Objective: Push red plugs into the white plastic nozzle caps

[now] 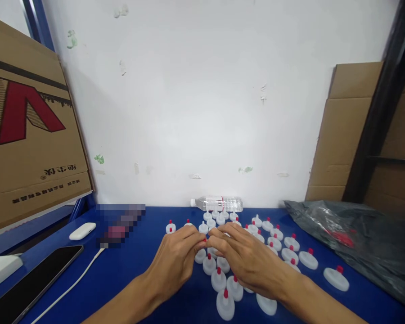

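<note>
Both hands meet over the middle of a blue table (128,270). My left hand (178,249) is closed, its thumb and fingertip pinching a small red cap (204,240). My right hand (246,252) has its fingers curled beside that cap; what it holds, if anything, is hidden behind the fingers. Around and below them stand many white round nozzle lids with red tips, such as one nozzle lid (225,306) at the front and another nozzle lid (336,279) at the far right. Toward the back, several white lids without red tips (203,227) stand.
A clear plastic bottle (219,203) lies against the wall. A dark plastic bag (351,243) with red bits inside spreads at right. At left are a phone (37,283), a white case (83,231), a white cable (70,288) and a large cardboard box (33,166).
</note>
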The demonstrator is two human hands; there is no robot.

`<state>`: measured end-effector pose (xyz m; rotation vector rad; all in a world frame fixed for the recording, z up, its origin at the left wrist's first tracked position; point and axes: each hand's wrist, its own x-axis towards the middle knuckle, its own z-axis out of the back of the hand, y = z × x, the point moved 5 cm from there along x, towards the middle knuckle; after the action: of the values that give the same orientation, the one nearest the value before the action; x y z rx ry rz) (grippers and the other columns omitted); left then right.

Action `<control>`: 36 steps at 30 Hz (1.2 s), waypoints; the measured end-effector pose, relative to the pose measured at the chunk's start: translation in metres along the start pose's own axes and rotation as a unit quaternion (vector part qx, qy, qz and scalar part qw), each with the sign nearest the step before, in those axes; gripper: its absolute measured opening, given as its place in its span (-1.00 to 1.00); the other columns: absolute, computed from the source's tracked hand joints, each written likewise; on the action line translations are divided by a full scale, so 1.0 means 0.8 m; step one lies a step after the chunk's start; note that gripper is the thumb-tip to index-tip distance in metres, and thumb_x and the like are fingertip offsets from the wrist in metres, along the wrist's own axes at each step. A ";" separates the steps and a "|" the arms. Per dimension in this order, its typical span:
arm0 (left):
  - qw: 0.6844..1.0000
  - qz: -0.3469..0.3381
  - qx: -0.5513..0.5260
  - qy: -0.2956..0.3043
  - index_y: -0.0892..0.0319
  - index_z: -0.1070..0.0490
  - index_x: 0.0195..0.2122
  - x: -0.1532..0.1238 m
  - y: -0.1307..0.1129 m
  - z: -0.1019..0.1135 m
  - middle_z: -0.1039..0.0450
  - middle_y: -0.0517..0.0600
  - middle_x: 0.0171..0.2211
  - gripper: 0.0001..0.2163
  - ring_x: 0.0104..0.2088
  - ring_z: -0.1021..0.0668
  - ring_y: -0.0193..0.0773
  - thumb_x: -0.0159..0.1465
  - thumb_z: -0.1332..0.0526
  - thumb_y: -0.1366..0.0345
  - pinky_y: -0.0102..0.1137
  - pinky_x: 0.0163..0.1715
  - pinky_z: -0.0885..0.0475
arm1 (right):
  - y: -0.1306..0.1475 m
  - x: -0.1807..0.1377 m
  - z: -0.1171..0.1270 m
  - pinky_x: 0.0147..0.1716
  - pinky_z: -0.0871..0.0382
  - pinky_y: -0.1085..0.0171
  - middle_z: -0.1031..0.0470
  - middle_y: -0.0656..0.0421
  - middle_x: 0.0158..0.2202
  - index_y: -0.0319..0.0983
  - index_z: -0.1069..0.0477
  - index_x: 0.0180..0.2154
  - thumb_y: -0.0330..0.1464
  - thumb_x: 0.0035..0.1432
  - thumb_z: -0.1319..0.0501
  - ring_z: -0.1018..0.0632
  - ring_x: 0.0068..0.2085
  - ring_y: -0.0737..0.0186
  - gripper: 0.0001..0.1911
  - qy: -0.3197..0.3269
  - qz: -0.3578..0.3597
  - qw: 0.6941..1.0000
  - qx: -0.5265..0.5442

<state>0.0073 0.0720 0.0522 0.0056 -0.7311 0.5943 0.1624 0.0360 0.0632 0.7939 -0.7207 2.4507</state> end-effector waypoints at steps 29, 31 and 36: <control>0.994 0.075 -0.071 0.026 0.18 -0.33 -0.45 0.010 -0.003 -0.002 -0.37 -0.07 -0.49 -0.67 -0.47 -0.36 -0.31 0.46 0.02 0.28 -0.41 -0.41 -0.16 | 0.005 0.001 -0.001 -0.05 -0.46 0.08 -0.50 -0.02 -0.03 -0.32 -0.24 0.13 -0.67 0.22 0.00 -0.51 -0.02 0.06 -0.53 0.006 -0.008 1.000 0.002; 0.994 0.067 -0.059 0.059 0.18 -0.34 -0.43 0.013 0.000 0.001 -0.38 -0.07 -0.47 -0.68 -0.44 -0.37 -0.31 0.46 0.01 0.26 -0.42 -0.38 -0.18 | -0.001 -0.003 -0.008 -0.03 -0.44 0.07 -0.48 -0.01 0.02 -0.28 -0.21 0.16 -0.64 0.21 -0.05 -0.48 0.01 0.05 -0.51 0.036 -0.021 0.998 0.044; 0.982 0.085 -0.033 0.163 0.19 -0.33 -0.49 0.017 0.020 0.016 -0.20 -0.15 -0.61 -0.59 -0.56 -0.24 -0.38 0.47 0.01 0.14 -0.43 -0.48 -0.12 | -0.020 -0.004 0.000 -0.06 -0.41 0.09 -0.52 0.07 -0.06 -0.21 -0.21 0.13 -0.50 0.33 -0.10 -0.52 -0.06 0.12 -0.65 0.002 -0.054 0.994 0.098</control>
<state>-0.0009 0.0900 0.0674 -0.2145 -0.4337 0.7136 0.1737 0.0476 0.0666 0.8765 -0.4285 2.4481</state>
